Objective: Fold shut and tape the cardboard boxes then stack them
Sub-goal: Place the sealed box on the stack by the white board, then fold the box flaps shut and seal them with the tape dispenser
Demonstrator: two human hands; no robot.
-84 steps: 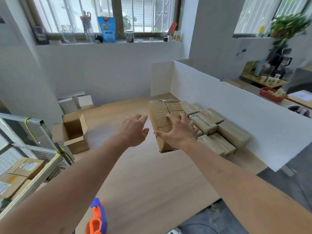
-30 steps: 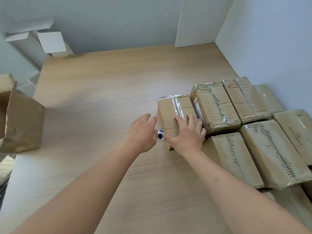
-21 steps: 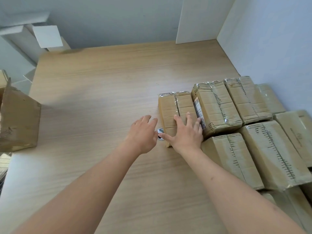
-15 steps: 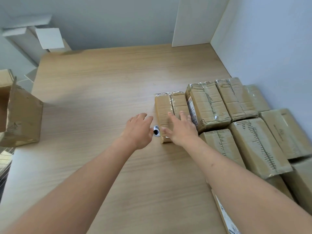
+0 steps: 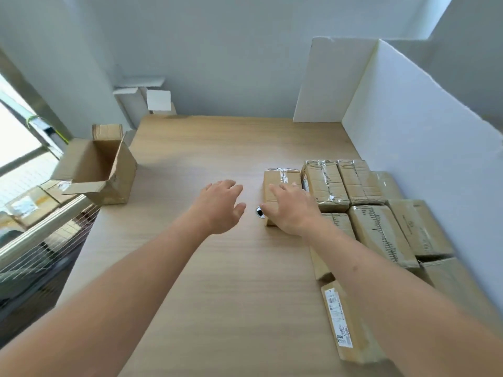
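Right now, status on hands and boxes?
Right hand flat on taped box. Left hand open, off it. Open box far left, unsealed. Nothing between.

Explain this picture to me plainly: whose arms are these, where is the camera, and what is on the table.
No machine here: a person wears a camera on the head, looking down at their own bare arms. The right hand rests flat on a taped box at the edge of a group of sealed boxes. The left hand hovers open beside it, holding nothing. All lie on a wooden table. At the far left an open box waits, flaps up. A small round thing lies between the hands; I cannot tell what.
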